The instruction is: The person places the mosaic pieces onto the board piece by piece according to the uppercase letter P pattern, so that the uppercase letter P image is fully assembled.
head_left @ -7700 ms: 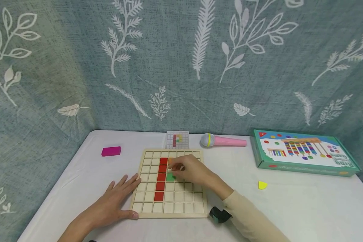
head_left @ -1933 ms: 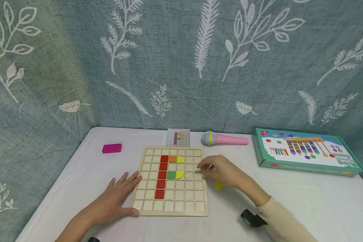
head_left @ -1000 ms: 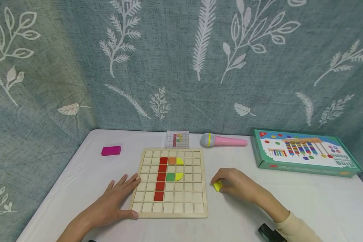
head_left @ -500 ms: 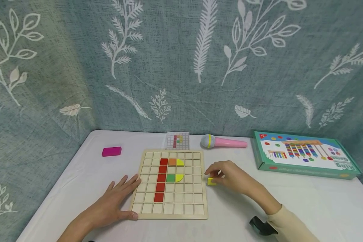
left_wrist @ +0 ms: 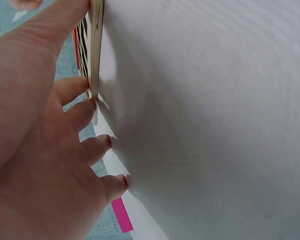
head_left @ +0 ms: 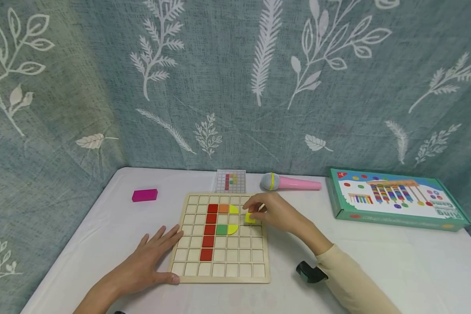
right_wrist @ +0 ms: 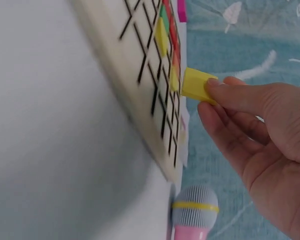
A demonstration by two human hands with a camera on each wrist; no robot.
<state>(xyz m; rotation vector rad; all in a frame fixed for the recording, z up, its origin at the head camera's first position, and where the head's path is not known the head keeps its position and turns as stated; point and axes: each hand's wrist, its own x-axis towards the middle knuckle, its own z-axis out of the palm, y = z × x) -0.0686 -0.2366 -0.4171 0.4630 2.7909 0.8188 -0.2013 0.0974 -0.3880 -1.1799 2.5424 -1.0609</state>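
Observation:
My right hand (head_left: 272, 211) pinches a yellow square tile (right_wrist: 197, 84) between thumb and fingers, over the right part of a wooden grid board (head_left: 220, 279). On the board stands a column of red tiles (head_left: 208, 241). Right of its top lie an orange tile (head_left: 223, 208) and a yellow rounded tile (head_left: 233, 209). Two rows lower come a green tile (head_left: 221, 229) and a second yellow rounded piece (head_left: 232, 229). My left hand (head_left: 145, 261) lies with spread fingers against the board's left edge, its thumb at the near corner.
Behind the board is a small pattern card (head_left: 230, 181) with a coloured grid. A pink toy microphone (head_left: 294, 182) lies to its right, and a green toy box (head_left: 396, 199) farther right. A magenta block (head_left: 144, 195) sits at the left. A patterned curtain (head_left: 235, 87) hangs behind the table.
Two yellow rounded tiles have appeared on the board since the earliest frame. My right hand has picked up the yellow square tile from the table and carried it leftward over the board.

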